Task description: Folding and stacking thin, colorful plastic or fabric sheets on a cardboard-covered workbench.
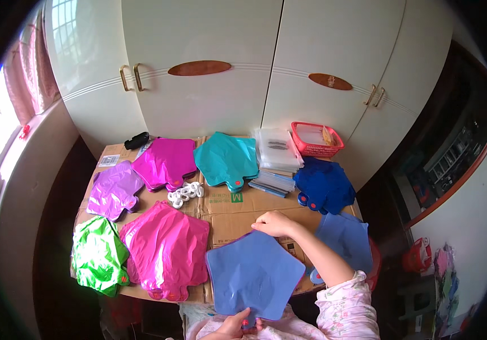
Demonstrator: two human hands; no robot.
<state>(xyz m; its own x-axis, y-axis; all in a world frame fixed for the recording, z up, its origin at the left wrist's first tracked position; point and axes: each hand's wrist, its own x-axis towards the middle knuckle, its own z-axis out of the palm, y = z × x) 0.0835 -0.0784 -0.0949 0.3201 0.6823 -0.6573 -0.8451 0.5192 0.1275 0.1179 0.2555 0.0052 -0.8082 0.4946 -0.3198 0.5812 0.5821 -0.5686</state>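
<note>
Single head-worn fisheye view, which looked steeply down and forward from above the seated person onto the flattened brown cardboard surface (226, 209), close enough that it filled the centre. White double-door wardrobes (198, 56) stood straight ahead; straight edges curved toward the dark circular rim.

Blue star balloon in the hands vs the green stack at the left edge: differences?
The blue star balloon is a single flat, matte sheet; the green balloons are a glossy, crinkled pile. The blue one is held by the left hand at its bottom and the right hand at its top point; the green pile lies untouched. Both are uninflated and rest on the cardboard.
</note>
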